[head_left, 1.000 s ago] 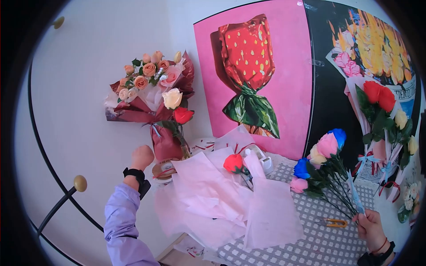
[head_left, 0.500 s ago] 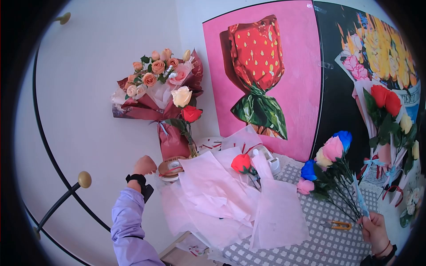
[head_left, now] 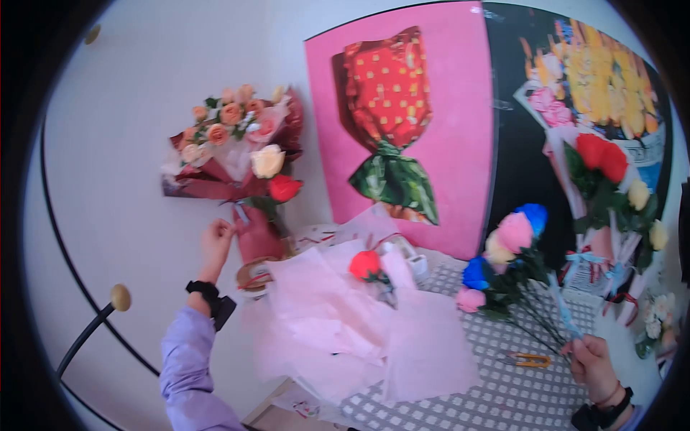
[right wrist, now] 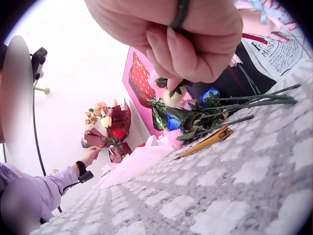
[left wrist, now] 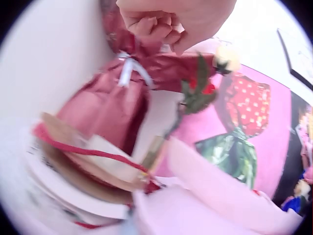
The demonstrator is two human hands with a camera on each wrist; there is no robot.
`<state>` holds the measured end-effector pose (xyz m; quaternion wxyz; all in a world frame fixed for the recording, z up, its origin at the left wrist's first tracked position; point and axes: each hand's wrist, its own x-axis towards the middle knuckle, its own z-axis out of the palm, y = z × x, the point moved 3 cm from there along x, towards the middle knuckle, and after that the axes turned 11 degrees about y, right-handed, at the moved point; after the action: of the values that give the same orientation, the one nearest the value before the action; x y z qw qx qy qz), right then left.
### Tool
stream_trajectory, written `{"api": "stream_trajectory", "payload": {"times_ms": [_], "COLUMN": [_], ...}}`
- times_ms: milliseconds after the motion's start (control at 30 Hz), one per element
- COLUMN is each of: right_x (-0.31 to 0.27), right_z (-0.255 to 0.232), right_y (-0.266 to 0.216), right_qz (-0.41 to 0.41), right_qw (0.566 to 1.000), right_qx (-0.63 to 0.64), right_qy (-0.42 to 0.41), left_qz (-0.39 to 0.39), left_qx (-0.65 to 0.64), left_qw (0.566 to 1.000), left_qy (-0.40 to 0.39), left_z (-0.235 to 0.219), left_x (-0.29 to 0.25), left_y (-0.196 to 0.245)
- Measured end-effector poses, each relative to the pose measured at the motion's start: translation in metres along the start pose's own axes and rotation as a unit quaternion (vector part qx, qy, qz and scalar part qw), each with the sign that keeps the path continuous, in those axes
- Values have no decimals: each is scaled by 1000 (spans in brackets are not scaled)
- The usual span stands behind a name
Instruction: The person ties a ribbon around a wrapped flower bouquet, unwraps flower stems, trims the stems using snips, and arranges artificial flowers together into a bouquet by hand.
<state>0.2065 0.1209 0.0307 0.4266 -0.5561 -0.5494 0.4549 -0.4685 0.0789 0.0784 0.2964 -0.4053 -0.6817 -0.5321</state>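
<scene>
My left hand [head_left: 217, 235] is raised in front of the wrapped bouquet [head_left: 257, 233], just below its pale ribbon bow [left wrist: 128, 71]. Its fingers [left wrist: 159, 29] are curled in, and nothing shows between them. Below it lies a ribbon spool [head_left: 251, 276] with red ribbon [left wrist: 93, 151] across it. My right hand [head_left: 593, 363] grips the lower end of an upright light blue printed strip [head_left: 564, 305]. Beside that strip, loose artificial roses [head_left: 514, 231] in blue, pink and cream lie on the patterned cloth, their stem ends [right wrist: 288, 100] free under the hand.
Pink wrapping sheets [head_left: 431, 352] spread over the middle of the table, with a red rose [head_left: 365, 266] on them. Yellow thread snips [head_left: 528, 359] lie near my right hand. A white tape dispenser [head_left: 413, 262] stands behind the sheets. Wrapped flowers [head_left: 604, 161] lean at the right.
My left hand dipped beside the ribbon spool, then rose towards the bouquet's bow. The right hand keeps its hold on the blue strip. The head view has shifted slightly.
</scene>
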Motion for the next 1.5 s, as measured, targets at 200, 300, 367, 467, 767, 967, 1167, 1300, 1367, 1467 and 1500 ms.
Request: {"api": "stream_trajectory", "payload": {"times_ms": [200, 300, 367, 467, 767, 967, 1167, 1300, 1367, 1467, 1500], "right_x": [0, -2, -5, -9, -20, -18, -32, -40, -48, -48, -48], "right_z": [6, 13, 18, 25, 35, 33, 42, 39, 38, 39, 39], "right_y": [0, -2, -5, -11, -8, -11, -6, 6, 6, 21, 20], "right_qz": [-16, -30, -44, -67, -72, -208, -189, -141, -70, -84, -167], "right_qw": [1000, 999, 995, 991, 986, 975, 971, 975, 978, 950, 916], "right_qx": [-1, 17, 43, 51, 47, -72, -106, -98, -100, -177, -265], "right_qy": [1, -34, -74, -103, -140, -11, -100, -142, -171, -243, -252], "left_qz": [-32, -10, -1, -69, -291, -283, -357, -386, -263, -109, -65], "left_qx": [-347, -409, -383, -464, -589, -590, -526, -490, -337, -299, -307], "left_qw": [888, 763, 699, 616, 493, 542, 547, 495, 389, 449, 473], "left_qy": [-300, -500, -604, -633, -570, -527, -545, -605, -816, -835, -824], "left_z": [25, 27, 29, 52, 86, 82, 66, 56, 46, 30, 27], "left_x": [-67, -124, -155, -195, -227, -221, -256, -266, -273, -276, -275], "left_y": [201, 286, 321, 354, 379, 378, 371, 358, 350, 352, 357]}}
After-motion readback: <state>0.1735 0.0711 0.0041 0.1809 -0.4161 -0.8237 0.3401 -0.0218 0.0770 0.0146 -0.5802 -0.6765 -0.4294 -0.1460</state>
